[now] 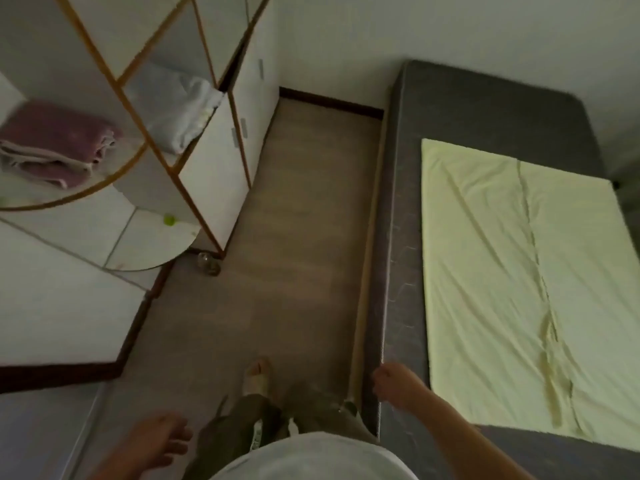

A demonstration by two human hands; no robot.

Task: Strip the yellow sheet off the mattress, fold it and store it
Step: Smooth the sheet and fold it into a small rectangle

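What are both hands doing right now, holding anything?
Left hand: open, fingers relaxed, holding nothing.
Right hand: fingers curled, empty, by the mattress edge, not touching the yellow sheet.

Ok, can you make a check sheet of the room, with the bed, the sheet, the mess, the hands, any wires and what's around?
Surface: grey mattress, bare round the sheet.
Job's things: yellow sheet lies flat on the mattress, wrinkled, partly folded.
Clutter: purple towel and white cloth on the shelves; small thing on the floor by the shelves, too blurry to name.
Hands: left hand loose, holds nothing; right hand curled, holds nothing, by the mattress edge.
Cables: nothing seen.
Surroundings: white walls, dark skirting.
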